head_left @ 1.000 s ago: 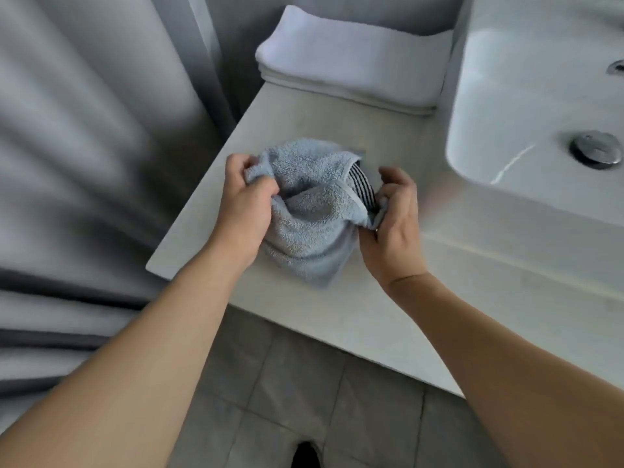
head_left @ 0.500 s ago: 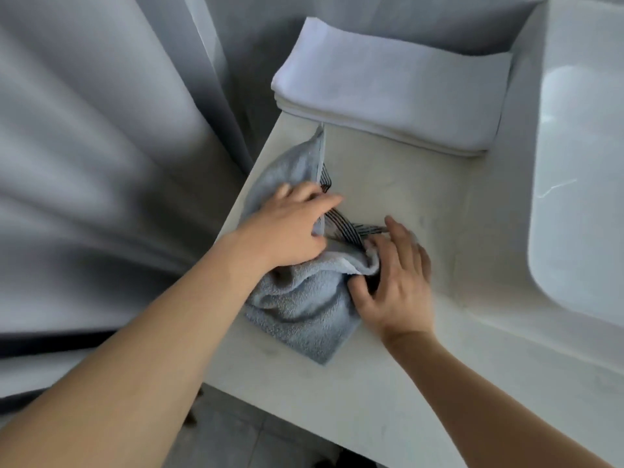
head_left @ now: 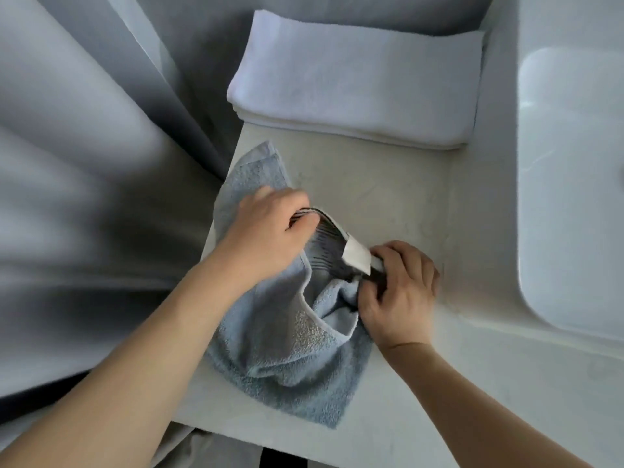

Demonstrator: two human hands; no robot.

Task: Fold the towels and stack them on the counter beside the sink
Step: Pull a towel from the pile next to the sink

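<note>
A small light-blue towel (head_left: 283, 359) with a dark striped border lies crumpled on the pale counter (head_left: 388, 197) left of the sink (head_left: 574, 184). My left hand (head_left: 266, 231) pinches the striped edge near the towel's upper middle. My right hand (head_left: 398, 292) grips the same striped edge and its white tag a little to the right. The border is stretched between the two hands. A folded white towel (head_left: 354, 79) rests at the back of the counter.
A grey curtain (head_left: 84, 163) hangs along the counter's left edge. The white sink basin fills the right side. Bare counter lies between the blue towel and the white towel, and in front on the right.
The towel has been spread lower on the counter. Both hands have shifted from pressing it to pinching the striped edge, and my right hand has pulled that edge to the right.
</note>
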